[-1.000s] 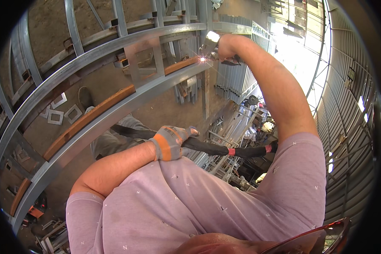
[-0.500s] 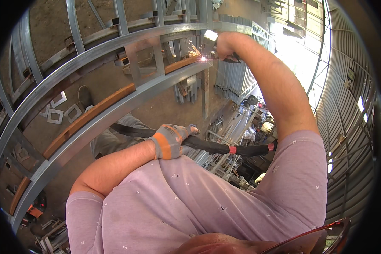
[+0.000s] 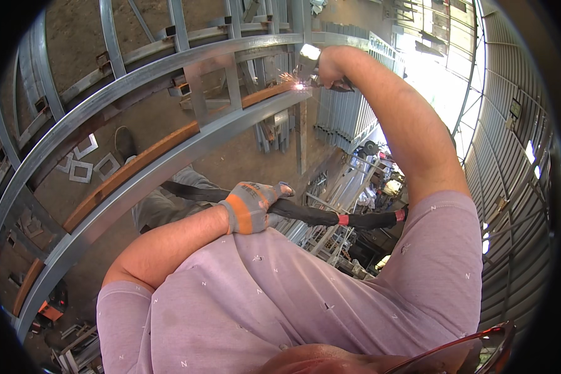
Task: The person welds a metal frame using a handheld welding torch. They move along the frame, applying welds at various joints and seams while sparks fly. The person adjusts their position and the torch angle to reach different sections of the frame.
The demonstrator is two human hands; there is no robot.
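My right hand (image 3: 330,64) is stretched far out and closed round a welding torch (image 3: 340,84). The torch tip meets a curved grey steel frame (image 3: 168,68), and white-orange sparks (image 3: 297,85) burst at that spot. My left hand (image 3: 255,204), in a grey and orange glove, lies against my chest and grips a black cable (image 3: 311,215) with red bands. The cable runs across my body toward the right arm. My pink shirt fills the lower picture.
A rusty orange bar (image 3: 162,143) runs along the frame's lower rail. Below lie a dirt floor with small square steel frames (image 3: 84,165), stacked steel sections (image 3: 340,118) and metal racks (image 3: 330,237). A corrugated wall (image 3: 511,156) rises on the right.
The sparks keep flying at the same joint. My right hand and the torch stay in place; the gloved left hand has barely shifted on the cable.
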